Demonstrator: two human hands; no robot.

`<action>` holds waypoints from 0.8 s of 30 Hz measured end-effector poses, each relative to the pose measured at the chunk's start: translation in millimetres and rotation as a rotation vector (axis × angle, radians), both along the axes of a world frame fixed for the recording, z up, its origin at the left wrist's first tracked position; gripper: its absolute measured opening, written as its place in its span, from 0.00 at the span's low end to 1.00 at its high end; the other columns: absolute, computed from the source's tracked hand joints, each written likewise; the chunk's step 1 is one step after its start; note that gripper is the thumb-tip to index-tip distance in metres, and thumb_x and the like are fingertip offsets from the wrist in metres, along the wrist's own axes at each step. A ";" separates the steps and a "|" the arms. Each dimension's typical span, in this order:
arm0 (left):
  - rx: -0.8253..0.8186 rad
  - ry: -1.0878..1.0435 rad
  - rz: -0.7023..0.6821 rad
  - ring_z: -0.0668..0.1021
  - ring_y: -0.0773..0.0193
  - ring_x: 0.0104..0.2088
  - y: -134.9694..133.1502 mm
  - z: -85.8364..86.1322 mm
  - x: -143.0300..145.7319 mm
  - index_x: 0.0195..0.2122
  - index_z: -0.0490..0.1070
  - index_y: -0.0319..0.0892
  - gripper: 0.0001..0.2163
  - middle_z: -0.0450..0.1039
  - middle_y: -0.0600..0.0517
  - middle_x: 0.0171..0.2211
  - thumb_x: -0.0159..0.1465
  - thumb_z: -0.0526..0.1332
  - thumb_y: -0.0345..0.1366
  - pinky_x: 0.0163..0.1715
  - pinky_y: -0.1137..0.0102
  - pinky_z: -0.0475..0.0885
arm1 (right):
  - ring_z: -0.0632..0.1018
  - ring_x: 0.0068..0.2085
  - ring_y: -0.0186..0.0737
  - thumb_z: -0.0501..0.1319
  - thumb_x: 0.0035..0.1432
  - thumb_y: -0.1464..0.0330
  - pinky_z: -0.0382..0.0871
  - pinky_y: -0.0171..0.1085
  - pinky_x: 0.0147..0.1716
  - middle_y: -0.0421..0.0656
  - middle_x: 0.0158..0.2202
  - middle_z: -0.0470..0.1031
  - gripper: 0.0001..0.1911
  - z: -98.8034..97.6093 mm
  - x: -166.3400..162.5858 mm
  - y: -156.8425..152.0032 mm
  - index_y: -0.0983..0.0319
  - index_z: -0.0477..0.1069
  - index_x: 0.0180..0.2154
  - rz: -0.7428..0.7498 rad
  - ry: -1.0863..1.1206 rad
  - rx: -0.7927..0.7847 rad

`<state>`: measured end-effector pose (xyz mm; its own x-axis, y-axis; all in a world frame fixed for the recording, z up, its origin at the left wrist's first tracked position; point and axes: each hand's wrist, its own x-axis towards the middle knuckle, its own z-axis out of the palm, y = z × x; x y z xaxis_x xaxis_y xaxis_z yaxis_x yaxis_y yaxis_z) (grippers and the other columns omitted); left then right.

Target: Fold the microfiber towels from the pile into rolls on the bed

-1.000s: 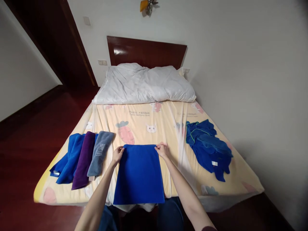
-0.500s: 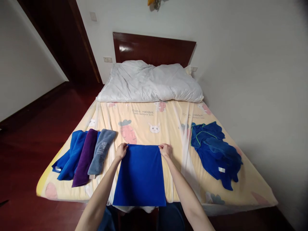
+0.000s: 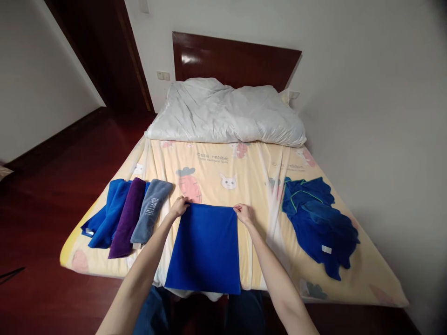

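Observation:
A smooth blue towel (image 3: 207, 249) is stretched flat between my hands, its near edge at the front edge of the bed. My left hand (image 3: 180, 206) pinches its far left corner. At the far right corner, my right hand (image 3: 243, 213) pinches the cloth between thumb and fingers. Left of it lie a folded grey-blue towel (image 3: 152, 211) with white lettering, a folded purple towel (image 3: 127, 217) and a folded blue towel (image 3: 111, 214), side by side. A crumpled heap of blue towels (image 3: 319, 223) with a white tag lies on the right.
The bed (image 3: 223, 163) has a yellow sheet printed with rabbits and carrots. A white quilt (image 3: 226, 111) is piled at its far end, before a dark wooden headboard (image 3: 237, 60). A white wall (image 3: 377, 116) runs along the right; dark red floor (image 3: 45, 204) lies left.
The view has shifted slightly, so the bed and headboard sit a little differently in the picture. Both hands keep their hold on the towel's far corners.

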<state>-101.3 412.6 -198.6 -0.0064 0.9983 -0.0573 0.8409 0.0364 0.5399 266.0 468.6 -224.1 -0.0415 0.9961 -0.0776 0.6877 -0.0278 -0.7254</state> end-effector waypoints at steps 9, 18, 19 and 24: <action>0.311 0.270 -0.055 0.63 0.49 0.64 -38.4 2.7 55.1 0.62 0.64 0.40 0.21 0.62 0.39 0.64 0.71 0.46 0.35 0.61 0.53 0.60 | 0.69 0.61 0.48 0.50 0.67 0.68 0.59 0.48 0.62 0.52 0.58 0.72 0.22 21.4 -40.6 -59.2 0.62 0.68 0.60 0.164 -0.270 0.431; 0.235 0.306 0.039 0.56 0.46 0.69 -145.6 -20.3 39.7 0.67 0.57 0.33 0.28 0.54 0.39 0.68 0.70 0.48 0.45 0.67 0.50 0.52 | 0.52 0.71 0.52 0.42 0.70 0.58 0.45 0.59 0.67 0.53 0.69 0.55 0.31 22.2 -5.9 -125.7 0.66 0.57 0.67 0.001 -0.423 0.269; 0.245 0.301 0.032 0.55 0.47 0.69 -164.1 -17.9 36.8 0.67 0.57 0.33 0.28 0.54 0.39 0.68 0.70 0.48 0.44 0.67 0.50 0.51 | 0.51 0.71 0.51 0.42 0.71 0.58 0.44 0.58 0.67 0.52 0.69 0.54 0.30 27.0 -1.5 -138.9 0.66 0.56 0.67 0.010 -0.401 0.307; 0.264 0.236 0.036 0.53 0.51 0.70 -318.0 -25.1 47.8 0.69 0.52 0.39 0.28 0.51 0.44 0.70 0.70 0.49 0.43 0.68 0.50 0.52 | 0.53 0.71 0.45 0.44 0.71 0.60 0.48 0.52 0.68 0.44 0.70 0.52 0.27 20.9 13.5 -298.8 0.58 0.54 0.68 0.235 -0.250 0.373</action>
<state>-53.5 94.5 -223.7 -0.0240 0.9774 0.2098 0.9443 -0.0467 0.3257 279.5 169.8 -203.2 -0.2938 0.9239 0.2452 0.7982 0.3783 -0.4688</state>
